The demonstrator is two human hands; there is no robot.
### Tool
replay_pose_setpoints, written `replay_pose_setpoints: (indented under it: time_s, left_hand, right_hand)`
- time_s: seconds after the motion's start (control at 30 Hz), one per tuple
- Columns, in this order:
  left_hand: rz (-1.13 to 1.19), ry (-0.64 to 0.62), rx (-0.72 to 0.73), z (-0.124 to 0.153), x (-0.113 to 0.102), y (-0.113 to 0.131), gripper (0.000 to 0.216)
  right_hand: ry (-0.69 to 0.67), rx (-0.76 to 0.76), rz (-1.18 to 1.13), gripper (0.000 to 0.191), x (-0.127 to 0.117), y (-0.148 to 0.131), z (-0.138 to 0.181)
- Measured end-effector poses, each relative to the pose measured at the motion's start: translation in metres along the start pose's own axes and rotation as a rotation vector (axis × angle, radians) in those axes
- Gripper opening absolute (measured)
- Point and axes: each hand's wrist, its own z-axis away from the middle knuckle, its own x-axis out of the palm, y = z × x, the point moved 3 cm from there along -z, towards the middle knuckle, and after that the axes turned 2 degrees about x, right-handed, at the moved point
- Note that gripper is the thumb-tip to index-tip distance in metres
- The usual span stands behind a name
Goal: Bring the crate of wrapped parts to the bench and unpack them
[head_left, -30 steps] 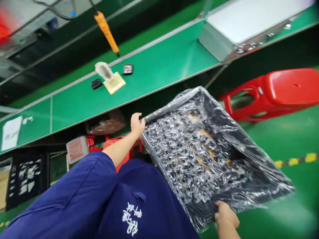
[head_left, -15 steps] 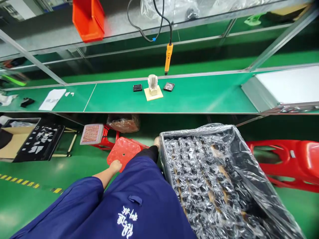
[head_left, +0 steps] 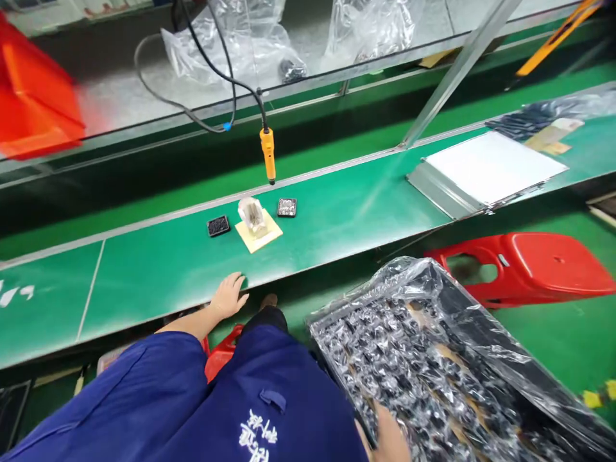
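Left hand [head_left: 228, 296] rests spread flat on the counter's [head_left: 158, 269] near edge. Right hand [head_left: 389, 439] grips the wrapped tray's [head_left: 433, 366] near-left edge; red stool [head_left: 524, 268] stands just beyond it.

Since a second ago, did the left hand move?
Yes. The left hand let go of the wrapped tray and went up to the near edge of the green bench.

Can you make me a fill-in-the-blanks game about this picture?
1. The left hand rests on the edge of the ____ bench.
2. The right hand touches a tray wrapped in clear ____.
3. The stool beside the tray is ____.
4. An ____ screwdriver hangs above the bench.

Missing words: green; plastic; red; orange
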Motion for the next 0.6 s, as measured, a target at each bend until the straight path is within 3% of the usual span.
replay_pose_setpoints:
  time_s: [0.1,0.2,0.37,0.6]
  left_hand:
    - [-0.024,-0.112,0.205,-0.029,0.009,-0.036,0.069]
    - [-0.024,-0.14,0.276,-0.035,0.015,-0.054,0.071]
    - [-0.023,-0.03,0.314,-0.029,0.023,-0.058,0.062]
    - [-0.088,0.023,0.365,-0.033,0.035,-0.059,0.062]
  right_hand:
    - [-0.192,0.077,0.092,0.044,0.052,-0.078,-0.041]
    - [-0.284,0.227,0.2,0.032,0.07,-0.106,-0.067]
    - [-0.306,0.367,0.184,0.017,0.064,-0.104,-0.07]
    - [-0.228,0.347,0.011,0.014,0.084,-0.079,-0.079]
